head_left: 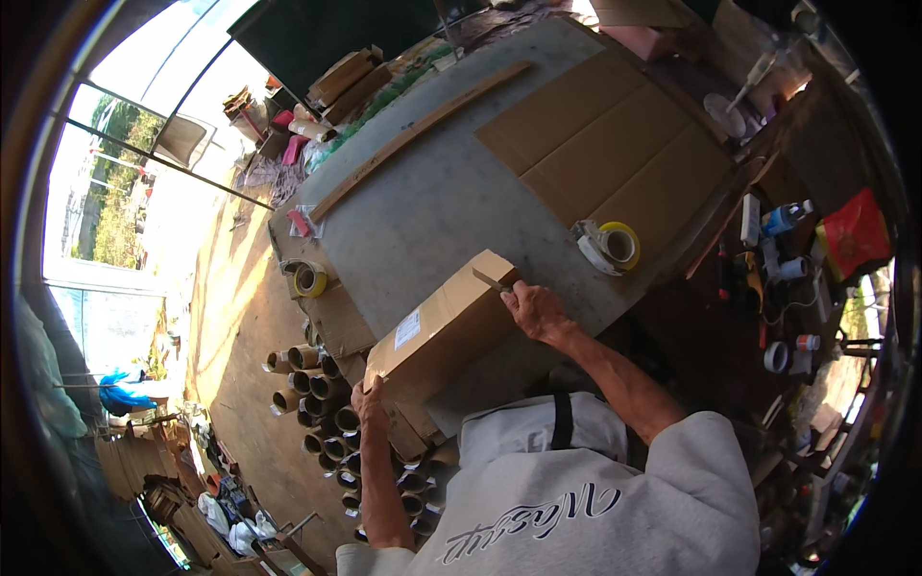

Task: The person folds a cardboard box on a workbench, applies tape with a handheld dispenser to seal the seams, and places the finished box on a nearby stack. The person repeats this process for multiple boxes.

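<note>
A long brown cardboard box (pixel 447 317) with a white label (pixel 407 329) on its top lies slantwise near the table's front edge. My left hand (pixel 369 396) grips the box's near left end, fingers curled against its corner. In my right hand (pixel 538 312) is a knife (pixel 488 279) with a short, dark flat blade, held over the far right end of the box. The blade lies across the top there; whether it cuts into the cardboard I cannot tell.
A grey table (pixel 423 202) bears a flat cardboard sheet (pixel 615 144), a wooden strip (pixel 423 134) and a tape dispenser (pixel 607 247). A tape roll (pixel 309 279) sits at the left edge. Several cardboard tubes (pixel 327 387) stand below left; bottles and tools (pixel 783 250) crowd the right.
</note>
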`<state>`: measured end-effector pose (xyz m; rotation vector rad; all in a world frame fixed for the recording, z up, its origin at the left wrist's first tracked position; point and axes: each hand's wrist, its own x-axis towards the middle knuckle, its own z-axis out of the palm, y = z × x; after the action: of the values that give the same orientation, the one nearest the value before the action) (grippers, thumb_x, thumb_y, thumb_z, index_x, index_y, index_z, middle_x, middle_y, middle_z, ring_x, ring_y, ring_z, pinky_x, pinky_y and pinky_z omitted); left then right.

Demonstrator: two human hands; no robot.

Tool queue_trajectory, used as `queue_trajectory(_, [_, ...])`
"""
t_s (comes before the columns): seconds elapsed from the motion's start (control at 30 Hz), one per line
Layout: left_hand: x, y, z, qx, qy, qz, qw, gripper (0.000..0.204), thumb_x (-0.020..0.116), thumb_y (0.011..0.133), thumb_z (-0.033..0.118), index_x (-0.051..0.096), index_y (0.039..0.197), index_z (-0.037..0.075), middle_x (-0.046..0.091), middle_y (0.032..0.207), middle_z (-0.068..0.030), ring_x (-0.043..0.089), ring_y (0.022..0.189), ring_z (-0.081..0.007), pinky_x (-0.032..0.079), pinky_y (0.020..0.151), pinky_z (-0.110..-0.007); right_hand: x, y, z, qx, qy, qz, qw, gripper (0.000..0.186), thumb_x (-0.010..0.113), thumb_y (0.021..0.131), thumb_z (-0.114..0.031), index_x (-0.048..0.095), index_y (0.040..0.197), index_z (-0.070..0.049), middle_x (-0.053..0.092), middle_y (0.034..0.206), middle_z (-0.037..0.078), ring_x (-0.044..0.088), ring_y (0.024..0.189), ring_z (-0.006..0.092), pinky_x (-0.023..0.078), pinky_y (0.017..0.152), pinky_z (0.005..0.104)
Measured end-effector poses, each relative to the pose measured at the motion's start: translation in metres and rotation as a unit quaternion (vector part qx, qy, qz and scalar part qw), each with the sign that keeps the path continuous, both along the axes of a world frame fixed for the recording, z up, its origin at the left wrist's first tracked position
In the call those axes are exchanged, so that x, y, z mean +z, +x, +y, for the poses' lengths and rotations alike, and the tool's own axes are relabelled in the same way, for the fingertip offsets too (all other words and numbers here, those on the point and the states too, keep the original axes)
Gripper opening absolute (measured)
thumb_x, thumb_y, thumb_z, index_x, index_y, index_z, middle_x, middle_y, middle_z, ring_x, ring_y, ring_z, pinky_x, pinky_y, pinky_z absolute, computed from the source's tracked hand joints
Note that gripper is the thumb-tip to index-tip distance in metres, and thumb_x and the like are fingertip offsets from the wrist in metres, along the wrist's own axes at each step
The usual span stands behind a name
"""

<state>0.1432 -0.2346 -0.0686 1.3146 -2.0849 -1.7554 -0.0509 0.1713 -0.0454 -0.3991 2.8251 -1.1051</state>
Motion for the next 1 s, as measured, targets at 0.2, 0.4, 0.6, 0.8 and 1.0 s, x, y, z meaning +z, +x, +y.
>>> queue_trajectory(0.2, [-0.011, 0.012, -0.017, 0.004, -0.012, -0.002, 1.000, 0.037, 0.078, 0.097, 0.022, 0.066, 0.122, -0.003, 0.073, 0.107, -0.0084, 0.068, 0.089, -0.0160, 0.055, 0.079, -0.032, -0.053, -0.017, 0.126, -0.179, 0.144, 0.133, 0.964, 0.037, 0.059, 0.107, -0.035, 0.054, 0.088, -0.004, 0.069, 0.080, 0.024, 0.071, 0.079, 0.0414, 0.054, 0.064, 0.0499])
queue_trajectory(0.4, [-0.003, -0.002, -0.003, -0.015, -0.068, 0.025, 0.997, 0.059, 0.089, 0.088, 0.033, 0.061, 0.126, -0.002, 0.068, 0.111, -0.0079, 0.063, 0.099, -0.0168, 0.051, 0.090, -0.033, 0.017, 0.002, 0.163, -0.204, 0.003, 0.002, 0.979, 0.037, 0.073, 0.098, -0.038, 0.057, 0.094, -0.005, 0.070, 0.080, 0.015, 0.070, 0.079, 0.0399, 0.054, 0.068, 0.0495])
queue_trajectory(0.6, [-0.055, 0.047, 0.038, -0.007, 0.007, 0.046, 0.999, 0.061, 0.083, 0.091, 0.050, 0.061, 0.122, 0.003, 0.064, 0.115, -0.0035, 0.060, 0.104, -0.0157, 0.050, 0.090, -0.032, -0.132, 0.046, 0.050, -0.166, -0.282, -0.158, 0.932, 0.030, 0.075, 0.094, -0.025, 0.070, 0.113, -0.002, 0.070, 0.092, 0.015, 0.067, 0.085, 0.0344, 0.055, 0.078, 0.0420])
queue_trajectory(0.8, [-0.078, 0.058, 0.020, 0.039, 0.060, -0.031, 0.997, 0.055, 0.076, 0.094, 0.057, 0.068, 0.105, 0.003, 0.067, 0.095, -0.0023, 0.059, 0.088, -0.0116, 0.048, 0.080, -0.031, -0.126, 0.044, 0.032, -0.127, -0.071, 0.083, 0.986, 0.027, 0.072, 0.097, -0.025, 0.068, 0.103, 0.000, 0.068, 0.090, 0.016, 0.064, 0.084, 0.0337, 0.052, 0.074, 0.0414])
queue_trajectory(1.0, [0.036, 0.006, 0.025, 0.012, 0.015, 0.058, 0.998, 0.043, 0.085, 0.091, 0.035, 0.070, 0.105, -0.003, 0.068, 0.088, -0.0023, 0.062, 0.078, -0.0132, 0.050, 0.072, -0.031, 0.040, -0.009, 0.045, -0.073, -0.170, -0.175, 0.967, 0.040, 0.069, 0.096, -0.038, 0.064, 0.095, 0.001, 0.069, 0.090, 0.023, 0.064, 0.089, 0.0473, 0.053, 0.079, 0.0499])
